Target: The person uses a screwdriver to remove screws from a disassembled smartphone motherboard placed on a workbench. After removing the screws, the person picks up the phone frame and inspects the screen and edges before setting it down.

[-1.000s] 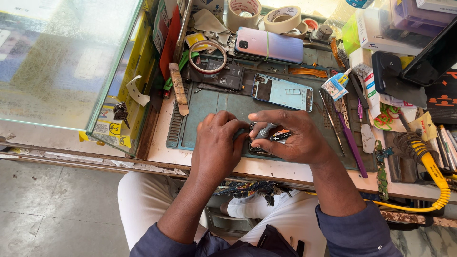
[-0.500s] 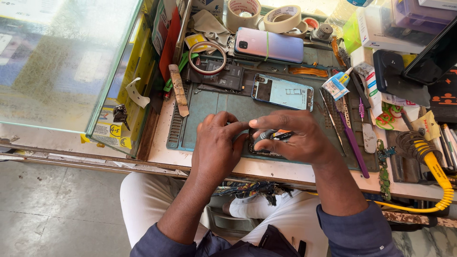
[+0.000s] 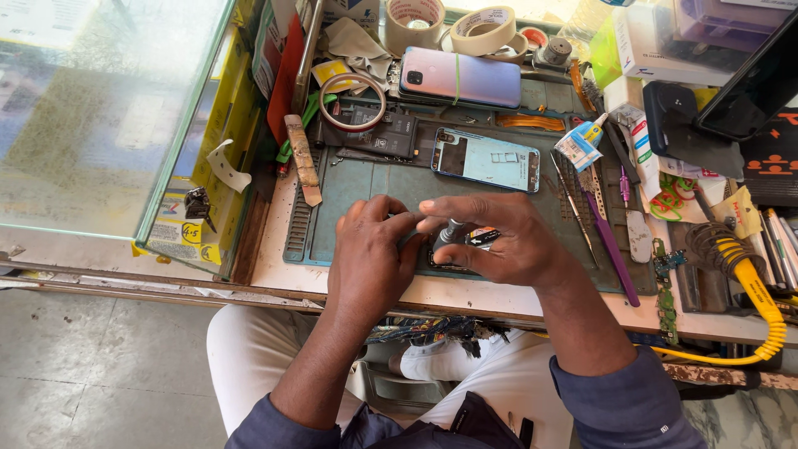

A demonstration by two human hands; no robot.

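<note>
At the far left a glass case [image 3: 108,116] stands along the edge of the surface [image 3: 274,266], with a strip of worn wood [image 3: 303,160] lying just beside it. Next comes the green work mat [image 3: 349,204], and on its near part the left hand [image 3: 370,254] rests knuckles up, its fingers [image 3: 391,214] curled and pressed down on the left end of a small dark device [image 3: 445,262]. Only a thin dark sliver of that device shows between and under the two hands, flat on the mat near the front edge of the surface; its shape and make cannot be told. Above it the right hand [image 3: 499,241] arches over, thumb and forefinger pinching the top of a small screwdriver [image 3: 450,235] with a grey metal grip, held roughly upright with its tip down on the device. A stub with a red, black and white band pokes out from under the right palm, touching the screwdriver's side.

Behind the hands, further up the mat, lies an opened phone frame [image 3: 486,160], pale blue inside, and beyond it a pink and blue phone [image 3: 460,79] lies back up. Right of the frame are a tube of glue [image 3: 579,143], tweezers [image 3: 571,204] and a purple pry tool [image 3: 611,249]. At the far right a yellow coiled cable [image 3: 761,295] curves over the surface's edge.
</note>
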